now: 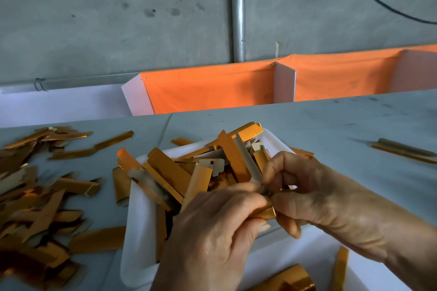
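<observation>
Head view: one gold foil strip (266, 211) is held between both hands above the near right part of a white tray (139, 238), in the near half of the table (331, 120).
Held piece: only a short gold end shows below the fingers; the rest is covered, so its fold state cannot be told.
Left hand (212, 231): fingers curled, thumb and forefinger pinching the strip from the left.
Right hand (314, 196): fingers curled, fingertips pinching the same strip from the right, touching the left hand's fingertips.
Step in hand, as judged: creasing or folding the strip at its end.
Recommended practice: place the pinches just beside the crease line, one hand as anchor and the other turning; press the fold flat along its length; avoid dragging fingers over the foil face, which looks liable to scuff or kink.
Risk: the hands work directly over the tray stock (170, 172), a loose heap of gold strips with grey backs showing; a dropped piece would be lost among it.
Left side of table: scattered pile of strips (35, 208), well apart from the hands.
Right edge: single strip (404, 150) lying alone.
Near edge: further gold pieces (290, 276).
Far edge: orange cloth (212, 87) below a concrete wall with a metal pipe (237, 7).
</observation>
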The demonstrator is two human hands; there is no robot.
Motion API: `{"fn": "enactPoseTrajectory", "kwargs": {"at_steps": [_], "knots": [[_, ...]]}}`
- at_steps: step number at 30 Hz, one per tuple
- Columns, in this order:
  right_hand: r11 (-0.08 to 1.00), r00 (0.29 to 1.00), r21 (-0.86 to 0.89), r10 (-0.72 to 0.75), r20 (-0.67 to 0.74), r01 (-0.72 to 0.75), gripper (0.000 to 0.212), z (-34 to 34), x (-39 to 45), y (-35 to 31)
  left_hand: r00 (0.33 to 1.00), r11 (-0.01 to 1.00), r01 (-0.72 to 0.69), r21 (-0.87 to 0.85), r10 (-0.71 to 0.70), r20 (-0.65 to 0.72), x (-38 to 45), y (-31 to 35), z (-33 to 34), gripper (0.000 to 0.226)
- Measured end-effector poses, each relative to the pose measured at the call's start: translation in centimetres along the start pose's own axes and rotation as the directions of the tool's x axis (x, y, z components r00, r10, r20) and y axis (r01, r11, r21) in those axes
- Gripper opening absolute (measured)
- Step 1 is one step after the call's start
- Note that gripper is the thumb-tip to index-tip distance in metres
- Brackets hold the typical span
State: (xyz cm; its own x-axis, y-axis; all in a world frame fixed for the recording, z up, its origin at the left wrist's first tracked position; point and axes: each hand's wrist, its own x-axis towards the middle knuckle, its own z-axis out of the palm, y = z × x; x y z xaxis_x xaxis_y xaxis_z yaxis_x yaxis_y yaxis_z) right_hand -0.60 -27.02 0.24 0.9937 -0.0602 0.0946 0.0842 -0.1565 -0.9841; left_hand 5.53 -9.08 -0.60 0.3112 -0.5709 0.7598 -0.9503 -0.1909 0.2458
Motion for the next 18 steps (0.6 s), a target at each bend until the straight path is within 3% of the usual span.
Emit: {"fn": "enactPoseTrajectory", "kwargs": {"at_steps": [6,12,18], "knots": [[0.98,1.0,0.196,0.025,-0.017,-0.022,0.012,0.5,-0.9,-0.9,0.997,0.998,0.06,-0.016,-0.059,0.041,-0.1,0.0,0.0,0.021],[0.999,1.0,-0.043,-0.013,-0.009,0.013,0.02,-0.1,-0.7,-1.4,0.998,1.0,0.007,-0.004,-0.007,0.069,-0.1,0.3,0.1,0.021],[0.975,0.993,0.207,-0.094,0.075,0.077,0.016,-0.2,-0.9,-0.7,1.0,0.991,0.025,-0.129,-0.024,0.005,-0.2,0.1,-0.1,0.02]]}}
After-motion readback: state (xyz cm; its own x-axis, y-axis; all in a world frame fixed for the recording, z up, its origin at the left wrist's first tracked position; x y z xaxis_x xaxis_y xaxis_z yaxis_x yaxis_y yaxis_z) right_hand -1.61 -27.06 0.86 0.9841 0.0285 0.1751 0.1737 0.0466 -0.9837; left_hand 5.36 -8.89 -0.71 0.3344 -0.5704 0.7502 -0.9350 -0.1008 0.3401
